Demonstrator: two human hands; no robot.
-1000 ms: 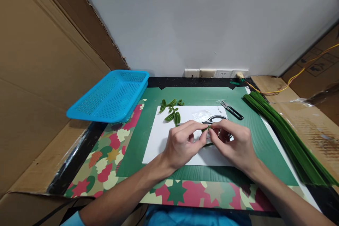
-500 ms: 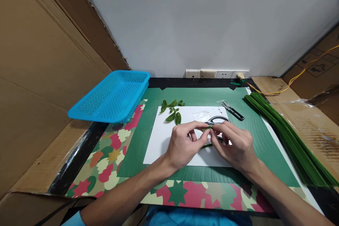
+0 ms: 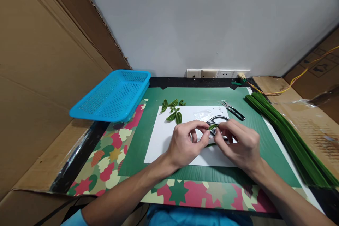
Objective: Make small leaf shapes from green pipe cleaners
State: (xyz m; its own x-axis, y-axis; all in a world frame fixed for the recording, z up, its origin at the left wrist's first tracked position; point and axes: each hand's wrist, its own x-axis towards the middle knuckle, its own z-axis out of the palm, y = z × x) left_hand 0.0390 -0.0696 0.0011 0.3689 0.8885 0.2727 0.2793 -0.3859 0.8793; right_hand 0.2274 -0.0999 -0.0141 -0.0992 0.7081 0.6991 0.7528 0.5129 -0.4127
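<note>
Table [image 3: 76,162]: camo mat [image 3: 108,155] flat on it, green mat [image 3: 137,144] on that, white sheet [image 3: 164,141] on top, leaf pieces [image 3: 173,111] straddling its far-left corner, scissors [image 3: 219,119] far right, snips [image 3: 234,110] on green mat, stems [image 3: 286,130] along right edge, blue basket [image 3: 113,95] tilted at left.

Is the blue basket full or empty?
Empty: the blue basket shows a bare mesh floor all over; the small green chenille pieces lie outside it, on the green mat and white sheet.
</note>
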